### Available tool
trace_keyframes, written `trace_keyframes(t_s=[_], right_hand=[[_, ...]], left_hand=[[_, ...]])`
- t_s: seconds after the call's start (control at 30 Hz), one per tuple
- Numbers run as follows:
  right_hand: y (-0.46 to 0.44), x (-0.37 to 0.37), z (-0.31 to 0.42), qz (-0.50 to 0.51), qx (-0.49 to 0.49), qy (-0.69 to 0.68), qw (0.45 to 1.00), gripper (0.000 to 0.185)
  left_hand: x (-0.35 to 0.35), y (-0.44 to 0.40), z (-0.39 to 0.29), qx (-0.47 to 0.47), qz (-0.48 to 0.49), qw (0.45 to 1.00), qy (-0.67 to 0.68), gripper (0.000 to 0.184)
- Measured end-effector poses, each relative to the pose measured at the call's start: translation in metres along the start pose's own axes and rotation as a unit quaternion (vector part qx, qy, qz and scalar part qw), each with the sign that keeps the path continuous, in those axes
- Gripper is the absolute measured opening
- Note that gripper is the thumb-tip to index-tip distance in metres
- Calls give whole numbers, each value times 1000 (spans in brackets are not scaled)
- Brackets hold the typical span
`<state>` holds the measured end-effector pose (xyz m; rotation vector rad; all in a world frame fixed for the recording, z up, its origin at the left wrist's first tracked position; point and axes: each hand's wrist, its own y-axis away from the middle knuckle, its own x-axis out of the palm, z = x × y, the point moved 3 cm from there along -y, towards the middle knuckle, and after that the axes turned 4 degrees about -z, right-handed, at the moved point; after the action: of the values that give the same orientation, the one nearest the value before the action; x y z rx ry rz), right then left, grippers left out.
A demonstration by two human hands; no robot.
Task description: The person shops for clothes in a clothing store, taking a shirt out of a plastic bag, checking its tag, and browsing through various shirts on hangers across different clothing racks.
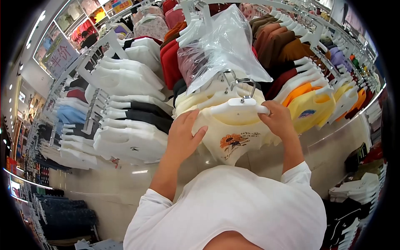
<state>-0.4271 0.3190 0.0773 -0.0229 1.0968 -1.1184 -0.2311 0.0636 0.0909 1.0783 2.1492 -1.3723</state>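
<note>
A cream shirt (221, 143) with an orange flower print hangs on a white hanger (238, 107) in front of me. My right hand (276, 118) is closed round the hanger's right end. On the shirt's left shoulder rests my left hand (184, 132), its thumb spread away from the fingers. The metal hook (243, 85) stands upright above the hanger. Behind it are more cream shirts (187, 102) and a clear plastic cover (223, 46).
Racks of white and black shirts (133, 135) are at the left. Yellow (310, 109) and orange shirts hang at the right. Folded jeans (66, 216) lie low at the left, above the tiled floor (112, 187).
</note>
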Motion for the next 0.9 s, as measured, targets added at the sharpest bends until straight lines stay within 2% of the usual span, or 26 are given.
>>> trace_keyframes(t_s=[0.27,0.37,0.5,0.67,0.7,0.8,0.9], right_hand=[[-13,25,-28,88,-21,-4,996,28],[-10,33,-28,133,-14,-7,991,29],[0,49,-26,176,-51,-4,983,28],[3,50,-28,167,-101,-46,980,26],[3,41,-24,157,-106,-52,980,25],[-11,18,-22,120,-111,-79,983,24],[-18,10,-25,111,-100,-96,984,26]], left_hand=[[36,9,14,-51,8,998,-42,45],[40,14,19,-91,47,994,-37,42],[36,-4,16,-55,15,997,-50,40],[37,-17,12,-76,-32,997,6,40],[39,-16,12,-47,-22,999,6,43],[39,-14,4,-46,28,998,19,42],[34,-25,-5,-17,23,1000,-8,40]])
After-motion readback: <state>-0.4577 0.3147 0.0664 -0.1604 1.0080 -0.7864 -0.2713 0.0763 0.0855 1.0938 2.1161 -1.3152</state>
